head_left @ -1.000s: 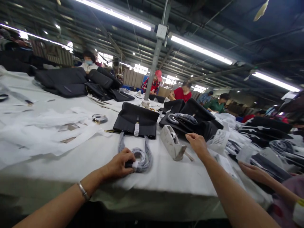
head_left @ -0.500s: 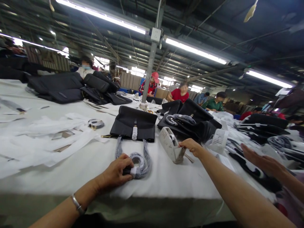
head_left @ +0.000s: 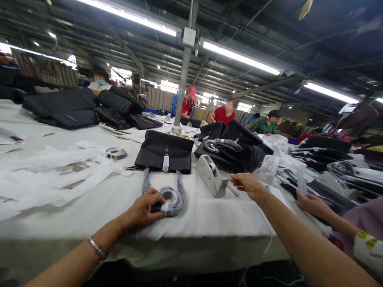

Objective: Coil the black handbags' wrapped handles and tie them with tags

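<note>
My left hand (head_left: 145,209) grips the near end of a coiled bag strap (head_left: 178,201) wrapped in clear plastic, with a white band round it. The strap runs up to a black handbag (head_left: 179,155) lying flat, whose front tab is wrapped in white. Just right of the tape dispenser (head_left: 208,175), my right hand (head_left: 247,184) has its fingertips pinched together, apart from the dispenser. Whatever sits between those fingertips is too small to make out.
Black bags (head_left: 239,149) lie behind the dispenser, and more (head_left: 66,107) are piled far left. White wrapping sheets (head_left: 80,171) spread over the left side. A co-worker's hand (head_left: 311,203) holds a clear strip at right. A post (head_left: 182,79) rises behind the handbag.
My right hand has come off the dispenser's front end and now stands to its right. The left hand keeps its grip on the strap. The co-worker's hand now holds a clear strip.
</note>
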The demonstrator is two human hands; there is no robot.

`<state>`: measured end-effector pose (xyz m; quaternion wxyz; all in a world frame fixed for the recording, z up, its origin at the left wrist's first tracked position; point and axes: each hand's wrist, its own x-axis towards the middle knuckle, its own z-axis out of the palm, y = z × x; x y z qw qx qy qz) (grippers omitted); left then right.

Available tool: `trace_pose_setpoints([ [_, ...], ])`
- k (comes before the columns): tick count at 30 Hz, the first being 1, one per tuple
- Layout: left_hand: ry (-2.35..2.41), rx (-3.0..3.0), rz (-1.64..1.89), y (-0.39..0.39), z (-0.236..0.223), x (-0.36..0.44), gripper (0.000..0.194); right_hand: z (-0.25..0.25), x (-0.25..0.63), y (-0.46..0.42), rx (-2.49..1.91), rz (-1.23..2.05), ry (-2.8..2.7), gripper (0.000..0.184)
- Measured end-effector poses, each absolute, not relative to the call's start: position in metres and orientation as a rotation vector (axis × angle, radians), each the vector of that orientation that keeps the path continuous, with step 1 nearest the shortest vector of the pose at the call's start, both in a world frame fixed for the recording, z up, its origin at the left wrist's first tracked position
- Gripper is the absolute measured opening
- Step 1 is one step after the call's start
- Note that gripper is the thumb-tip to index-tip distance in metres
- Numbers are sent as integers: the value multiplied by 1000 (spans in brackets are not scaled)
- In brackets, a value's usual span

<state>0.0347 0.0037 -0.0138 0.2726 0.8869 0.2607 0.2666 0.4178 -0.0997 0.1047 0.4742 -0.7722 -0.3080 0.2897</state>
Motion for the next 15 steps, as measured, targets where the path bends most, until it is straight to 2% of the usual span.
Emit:
trace_pose_setpoints([
  [15,704,2370,722,3,-12,34,24,55,411,-112,-1877,856,-717,26],
])
